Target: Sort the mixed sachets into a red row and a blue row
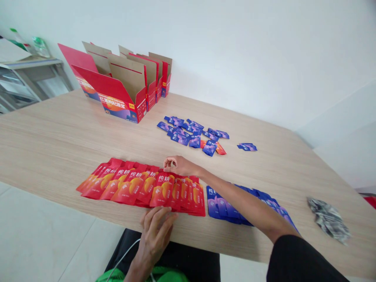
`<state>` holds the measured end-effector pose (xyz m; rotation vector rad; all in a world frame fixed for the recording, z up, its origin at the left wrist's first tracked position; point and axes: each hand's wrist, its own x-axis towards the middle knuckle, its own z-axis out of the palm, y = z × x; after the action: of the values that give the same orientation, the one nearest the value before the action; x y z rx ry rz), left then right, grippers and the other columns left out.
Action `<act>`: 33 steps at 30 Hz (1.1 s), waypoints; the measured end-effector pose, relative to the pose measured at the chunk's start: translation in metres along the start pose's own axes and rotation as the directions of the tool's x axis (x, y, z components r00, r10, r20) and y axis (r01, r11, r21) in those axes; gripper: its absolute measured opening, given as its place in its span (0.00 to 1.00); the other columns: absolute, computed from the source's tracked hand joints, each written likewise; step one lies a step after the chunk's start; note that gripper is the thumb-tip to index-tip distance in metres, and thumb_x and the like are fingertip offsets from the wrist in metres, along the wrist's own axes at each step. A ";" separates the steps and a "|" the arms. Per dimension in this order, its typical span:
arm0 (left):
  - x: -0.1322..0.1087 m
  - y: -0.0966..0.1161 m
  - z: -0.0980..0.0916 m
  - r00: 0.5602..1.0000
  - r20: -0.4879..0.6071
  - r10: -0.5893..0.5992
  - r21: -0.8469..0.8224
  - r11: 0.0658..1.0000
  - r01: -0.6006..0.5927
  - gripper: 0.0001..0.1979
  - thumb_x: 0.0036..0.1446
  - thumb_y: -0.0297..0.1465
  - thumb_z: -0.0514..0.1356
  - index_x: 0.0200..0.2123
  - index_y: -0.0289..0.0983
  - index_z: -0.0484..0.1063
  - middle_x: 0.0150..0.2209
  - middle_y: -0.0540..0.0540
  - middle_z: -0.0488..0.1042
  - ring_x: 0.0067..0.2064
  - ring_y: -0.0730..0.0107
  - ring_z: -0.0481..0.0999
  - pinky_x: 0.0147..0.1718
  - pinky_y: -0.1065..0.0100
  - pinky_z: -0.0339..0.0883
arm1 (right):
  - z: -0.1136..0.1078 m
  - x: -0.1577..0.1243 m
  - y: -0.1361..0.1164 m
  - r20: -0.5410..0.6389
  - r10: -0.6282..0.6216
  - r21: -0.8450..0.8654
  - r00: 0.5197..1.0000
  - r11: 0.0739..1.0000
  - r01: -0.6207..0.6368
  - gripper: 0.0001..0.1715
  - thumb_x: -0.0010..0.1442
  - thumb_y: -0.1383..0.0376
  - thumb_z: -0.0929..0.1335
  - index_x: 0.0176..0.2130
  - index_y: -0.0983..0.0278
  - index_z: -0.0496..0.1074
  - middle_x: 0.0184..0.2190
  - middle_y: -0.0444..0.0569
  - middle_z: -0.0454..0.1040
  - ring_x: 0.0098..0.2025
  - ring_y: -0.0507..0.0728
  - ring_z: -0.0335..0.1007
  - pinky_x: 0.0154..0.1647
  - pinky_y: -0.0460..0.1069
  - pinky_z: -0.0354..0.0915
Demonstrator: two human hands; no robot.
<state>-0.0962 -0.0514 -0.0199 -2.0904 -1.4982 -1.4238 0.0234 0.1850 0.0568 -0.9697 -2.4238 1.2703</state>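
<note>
A fanned row of red pouches (pixel 141 187) lies along the near edge of the wooden table (pixel 58 137). My right hand (pixel 178 165) reaches across and pinches the top edge of a red pouch near the middle of the row. My left hand (pixel 155 227) rests at the table's near edge, fingers flat against the bottom edges of the red pouches. A row of blue pouches (pixel 223 205) lies to the right, partly hidden under my right forearm.
Several small blue sachets (pixel 192 134) with a red one among them are scattered mid-table, one lone blue sachet (pixel 247 147) further right. Open red cartons (pixel 123 84) stand at the far left. A crumpled silver wrapper (pixel 329 221) lies at the right. A shelf (pixel 26 74) stands beyond the table.
</note>
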 end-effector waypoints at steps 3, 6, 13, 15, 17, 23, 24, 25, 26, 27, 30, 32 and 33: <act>0.004 0.001 0.000 0.999 -0.030 -0.022 -0.010 1.000 0.022 0.13 0.68 0.21 0.60 0.45 0.43 0.80 0.44 0.44 0.81 0.49 0.60 0.77 0.56 0.58 0.64 | 0.003 -0.001 0.002 0.017 0.004 -0.008 1.000 1.000 -0.004 0.06 0.61 0.64 0.76 0.36 0.64 0.78 0.32 0.42 0.76 0.34 0.51 0.69 0.39 0.45 0.61; 0.005 0.001 -0.001 0.999 -0.031 -0.015 -0.012 1.000 0.015 0.13 0.67 0.20 0.60 0.45 0.43 0.80 0.44 0.44 0.81 0.49 0.59 0.76 0.55 0.58 0.63 | 0.004 -0.003 0.003 0.046 0.005 -0.004 0.999 1.000 -0.005 0.06 0.62 0.63 0.76 0.37 0.64 0.78 0.32 0.43 0.76 0.35 0.52 0.71 0.41 0.46 0.62; 0.002 0.002 -0.005 0.998 -0.047 0.030 -0.008 1.000 -0.030 0.12 0.64 0.21 0.61 0.44 0.44 0.79 0.43 0.44 0.81 0.49 0.58 0.77 0.54 0.56 0.64 | 0.005 -0.003 0.006 0.046 0.021 0.041 0.999 0.999 -0.023 0.12 0.65 0.59 0.74 0.45 0.65 0.79 0.35 0.44 0.77 0.35 0.51 0.70 0.39 0.46 0.63; 0.002 0.003 -0.006 0.999 -0.047 0.026 -0.020 0.999 -0.027 0.13 0.64 0.21 0.60 0.44 0.44 0.79 0.44 0.44 0.81 0.49 0.58 0.77 0.55 0.56 0.65 | 0.006 0.000 0.008 0.042 0.025 0.052 0.999 0.998 -0.028 0.13 0.66 0.58 0.74 0.45 0.65 0.79 0.35 0.44 0.77 0.35 0.51 0.70 0.38 0.45 0.63; 0.003 0.004 -0.007 0.998 -0.055 0.006 -0.036 0.999 -0.008 0.14 0.63 0.20 0.59 0.44 0.43 0.79 0.44 0.44 0.80 0.50 0.58 0.77 0.54 0.55 0.65 | 0.007 0.005 0.009 0.022 0.024 0.058 0.999 0.998 -0.025 0.12 0.66 0.59 0.73 0.44 0.65 0.79 0.35 0.45 0.78 0.35 0.51 0.70 0.39 0.45 0.63; 0.005 0.004 -0.009 0.998 -0.063 0.012 -0.039 0.999 -0.015 0.14 0.63 0.20 0.59 0.44 0.43 0.78 0.44 0.43 0.80 0.49 0.57 0.76 0.52 0.54 0.68 | 0.011 0.014 0.013 0.023 0.022 0.080 0.999 0.997 -0.024 0.09 0.66 0.61 0.72 0.42 0.65 0.80 0.35 0.46 0.80 0.36 0.52 0.71 0.40 0.46 0.65; 0.005 0.004 -0.009 0.998 -0.065 0.013 -0.037 0.999 -0.016 0.14 0.63 0.20 0.59 0.44 0.43 0.78 0.43 0.43 0.80 0.49 0.57 0.76 0.51 0.54 0.68 | 0.012 0.015 0.014 0.032 0.025 0.083 0.999 0.996 -0.028 0.09 0.66 0.62 0.72 0.42 0.65 0.80 0.35 0.46 0.80 0.35 0.52 0.71 0.40 0.46 0.65; 0.006 0.004 -0.010 0.998 -0.068 0.015 -0.038 0.999 -0.018 0.14 0.63 0.20 0.58 0.44 0.43 0.78 0.43 0.43 0.80 0.49 0.57 0.76 0.51 0.54 0.68 | 0.012 0.015 0.014 0.035 0.029 0.082 0.999 0.996 -0.032 0.08 0.66 0.63 0.72 0.42 0.65 0.80 0.35 0.46 0.80 0.36 0.52 0.72 0.40 0.46 0.65; 0.006 0.004 -0.010 0.997 -0.071 0.024 -0.041 0.999 -0.027 0.14 0.63 0.20 0.58 0.43 0.43 0.78 0.43 0.43 0.79 0.49 0.57 0.76 0.51 0.54 0.67 | 0.012 0.014 0.015 0.030 0.034 0.077 0.999 0.996 -0.036 0.08 0.66 0.63 0.72 0.43 0.66 0.80 0.36 0.46 0.80 0.36 0.52 0.72 0.40 0.46 0.66; 0.006 0.003 -0.011 0.997 -0.075 0.036 -0.046 0.998 -0.040 0.14 0.63 0.19 0.58 0.43 0.42 0.78 0.43 0.43 0.79 0.49 0.57 0.75 0.51 0.55 0.67 | 0.011 0.014 0.016 0.017 0.039 0.064 0.999 0.997 -0.040 0.08 0.66 0.64 0.71 0.43 0.66 0.80 0.36 0.46 0.80 0.36 0.52 0.72 0.40 0.46 0.65; 0.005 0.004 -0.011 0.993 -0.085 0.079 -0.075 0.994 -0.085 0.14 0.62 0.18 0.59 0.42 0.40 0.78 0.43 0.42 0.78 0.48 0.57 0.75 0.51 0.55 0.67 | -0.004 0.012 0.023 -0.067 0.030 -0.038 0.997 0.999 -0.033 0.09 0.67 0.65 0.70 0.44 0.65 0.79 0.37 0.47 0.80 0.35 0.52 0.71 0.40 0.46 0.65; 0.003 0.006 -0.009 0.992 -0.082 0.094 -0.118 0.988 -0.104 0.14 0.61 0.16 0.59 0.42 0.39 0.78 0.43 0.41 0.77 0.48 0.58 0.75 0.51 0.55 0.68 | -0.028 0.006 0.034 -0.179 -0.003 -0.156 0.984 0.987 -0.025 0.09 0.67 0.65 0.69 0.44 0.65 0.80 0.38 0.48 0.81 0.36 0.53 0.72 0.41 0.47 0.64; 0.002 0.008 -0.008 0.992 -0.072 0.100 -0.148 0.983 -0.109 0.14 0.61 0.16 0.58 0.42 0.39 0.78 0.43 0.41 0.77 0.47 0.58 0.75 0.51 0.56 0.69 | -0.044 0.001 0.043 -0.257 -0.016 -0.221 0.966 0.974 -0.043 0.09 0.67 0.66 0.68 0.43 0.64 0.80 0.39 0.49 0.81 0.37 0.54 0.72 0.43 0.47 0.65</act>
<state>-0.0942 -0.0593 -0.0115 -2.1514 -1.2728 -1.5941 0.0629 0.2314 0.0489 -1.1341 -2.3907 0.8229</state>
